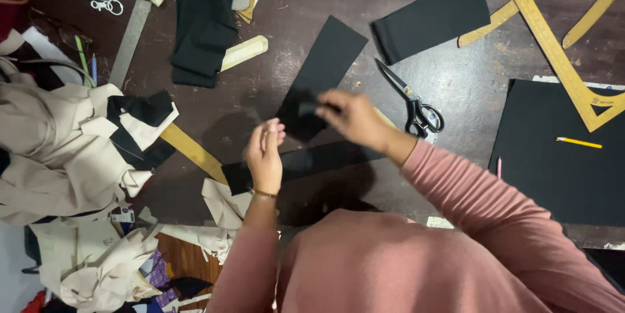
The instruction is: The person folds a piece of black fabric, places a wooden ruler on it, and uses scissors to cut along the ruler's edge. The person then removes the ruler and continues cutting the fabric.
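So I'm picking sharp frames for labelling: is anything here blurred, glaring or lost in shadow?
Head view: the right hand is motion-blurred, as is the black fabric strip at its fingers; the left hand is sharper. The scissors are crisp. Glare on the dark table; shadow under the arms.

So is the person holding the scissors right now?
No, the scissors lie on the table beside the right hand, which grips a black fabric strip.
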